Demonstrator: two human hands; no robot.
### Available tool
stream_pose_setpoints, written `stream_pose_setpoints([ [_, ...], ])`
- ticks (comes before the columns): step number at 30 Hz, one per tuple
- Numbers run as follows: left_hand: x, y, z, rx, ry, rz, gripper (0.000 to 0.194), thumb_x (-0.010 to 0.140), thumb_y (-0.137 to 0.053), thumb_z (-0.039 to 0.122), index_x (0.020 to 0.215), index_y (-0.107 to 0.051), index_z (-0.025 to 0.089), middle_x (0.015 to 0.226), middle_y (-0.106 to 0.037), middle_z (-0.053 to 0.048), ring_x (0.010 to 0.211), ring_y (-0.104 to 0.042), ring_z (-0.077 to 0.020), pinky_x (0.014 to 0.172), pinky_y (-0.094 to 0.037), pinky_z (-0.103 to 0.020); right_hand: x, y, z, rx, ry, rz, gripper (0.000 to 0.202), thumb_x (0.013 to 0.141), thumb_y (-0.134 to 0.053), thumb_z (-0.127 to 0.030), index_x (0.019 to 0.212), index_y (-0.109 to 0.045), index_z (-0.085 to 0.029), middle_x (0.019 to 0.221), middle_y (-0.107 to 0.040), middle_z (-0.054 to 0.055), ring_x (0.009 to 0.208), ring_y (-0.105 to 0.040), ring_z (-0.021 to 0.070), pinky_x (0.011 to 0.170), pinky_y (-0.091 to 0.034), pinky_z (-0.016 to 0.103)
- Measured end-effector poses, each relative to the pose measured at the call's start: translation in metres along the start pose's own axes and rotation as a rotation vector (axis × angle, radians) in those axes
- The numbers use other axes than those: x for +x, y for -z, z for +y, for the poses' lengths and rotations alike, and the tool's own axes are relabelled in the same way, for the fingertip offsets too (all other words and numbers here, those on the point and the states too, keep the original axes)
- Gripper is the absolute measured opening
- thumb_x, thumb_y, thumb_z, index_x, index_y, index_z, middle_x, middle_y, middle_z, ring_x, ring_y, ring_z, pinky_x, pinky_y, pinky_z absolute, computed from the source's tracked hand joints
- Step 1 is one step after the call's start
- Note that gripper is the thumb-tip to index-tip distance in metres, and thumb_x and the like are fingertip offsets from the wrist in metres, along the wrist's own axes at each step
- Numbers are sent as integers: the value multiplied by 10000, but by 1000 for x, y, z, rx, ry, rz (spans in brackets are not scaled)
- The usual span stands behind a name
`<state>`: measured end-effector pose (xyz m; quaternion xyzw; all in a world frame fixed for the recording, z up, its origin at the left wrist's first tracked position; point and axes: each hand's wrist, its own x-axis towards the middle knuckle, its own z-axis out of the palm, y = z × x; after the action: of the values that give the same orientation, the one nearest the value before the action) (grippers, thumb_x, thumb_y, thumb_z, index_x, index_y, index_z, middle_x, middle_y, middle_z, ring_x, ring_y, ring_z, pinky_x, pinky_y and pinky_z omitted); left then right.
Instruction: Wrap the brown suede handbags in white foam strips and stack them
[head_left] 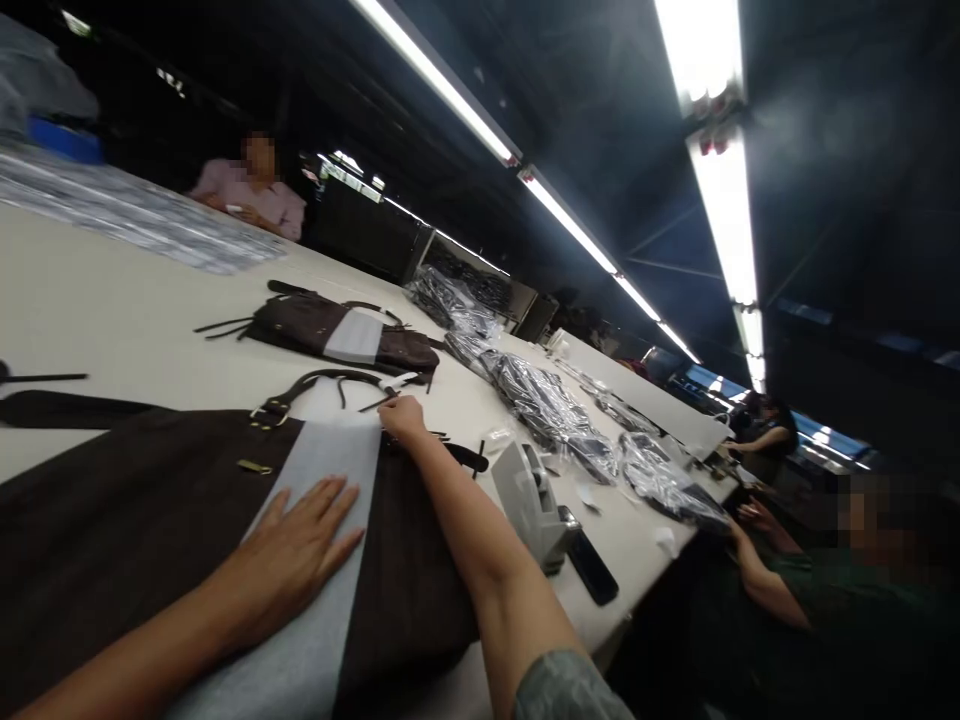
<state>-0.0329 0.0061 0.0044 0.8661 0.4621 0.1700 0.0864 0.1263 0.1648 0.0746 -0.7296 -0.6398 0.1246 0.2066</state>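
A large dark brown bag (112, 510) lies on the table in front of me, with a white paper band (300, 640) running across it. My left hand (304, 545) rests flat on the band, fingers spread. At the bag's top edge, near the right end of its dark handle (307, 378), my right hand (403, 418) is closed; what its fingers grip is hidden. A brass buckle (268, 415) joins the handle's left end, and a small brass fitting (255, 467) sits below it.
Another banded brown bag (300, 328) lies beyond. To the right are a grey tape dispenser (525, 500), a phone (594, 567) and plastic-wrapped bundles (551, 400). Clear plastic sheets (150, 215) lie far left. One person (281, 205) sits across; another (840, 600) is at right.
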Motion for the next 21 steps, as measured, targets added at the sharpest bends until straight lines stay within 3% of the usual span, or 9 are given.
stream_pose_setpoints([
  [4,4,8,8,-23,35,-12,629,955,-266,466,1477,-405,142,1562,-314,-133,1468,-263,-292,1188,-184,-594,20,-30,-12,-8,-118,-61,168,840,-701,-182,972,-671,-82,1117,-678,138,1129,-610,249,985,-474,420],
  [7,0,13,9,-26,38,-39,638,963,-257,481,1483,-392,137,1562,-308,-146,1467,-265,-296,1188,-181,-592,28,-46,-20,49,-194,-8,320,818,-705,-196,1096,-639,-52,1331,-557,223,1270,-508,310,1037,-423,475],
  [9,-2,12,8,-30,27,-39,639,970,-244,489,1482,-396,136,1560,-311,-153,1466,-267,-300,1184,-186,-596,33,-51,-21,127,-228,-4,415,768,-756,-241,1114,-631,-49,1349,-530,255,1248,-521,338,1009,-443,483],
  [11,-2,7,6,-35,15,-6,635,977,-233,495,1481,-400,148,1558,-320,-150,1467,-266,-300,1183,-181,-600,37,-52,-18,239,-230,-47,394,715,-798,-264,1027,-656,-69,1210,-624,228,1128,-603,321,939,-497,441],
  [13,-1,-1,3,-39,5,26,631,978,-240,509,1477,-409,163,1556,-329,-146,1467,-264,-302,1184,-171,-602,39,-51,-13,374,-210,-122,288,740,-780,-279,932,-657,-105,995,-695,135,939,-669,249,827,-548,384],
  [16,0,-9,0,-49,-5,52,631,976,-256,519,1472,-419,165,1550,-342,-155,1464,-269,-311,1183,-165,-604,36,-44,-4,575,-163,-229,173,784,-722,-237,875,-633,-120,758,-673,29,675,-647,156,662,-556,306],
  [21,-2,5,6,-62,1,12,624,979,-264,502,1461,-433,143,1536,-360,-171,1454,-293,-313,1180,-180,-605,27,-37,6,833,-56,-261,227,669,-698,-121,893,-664,-136,718,-674,-5,669,-642,142,674,-531,251],
])
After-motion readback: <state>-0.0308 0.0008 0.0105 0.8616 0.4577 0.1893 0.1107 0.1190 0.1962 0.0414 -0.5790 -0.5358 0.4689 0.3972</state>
